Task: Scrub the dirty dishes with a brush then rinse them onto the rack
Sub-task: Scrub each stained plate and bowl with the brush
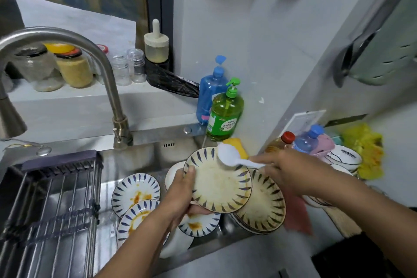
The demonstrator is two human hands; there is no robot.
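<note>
Pinching the rim, the left hand (180,189) holds the cream plate (217,179) tilted over the sink (140,153), thumb on its face, fingers curled behind. The right hand (286,168) is closed round the white brush (230,157); its handle runs right, bristles on the plate's upper edge. The plate is probably stiff, breakable and slick when wet, so the rim is the safest hold. The rack (52,198) sits at the sink's left end.

Bare forearms, bare hands (180,194) (no sleeves showing).
</note>
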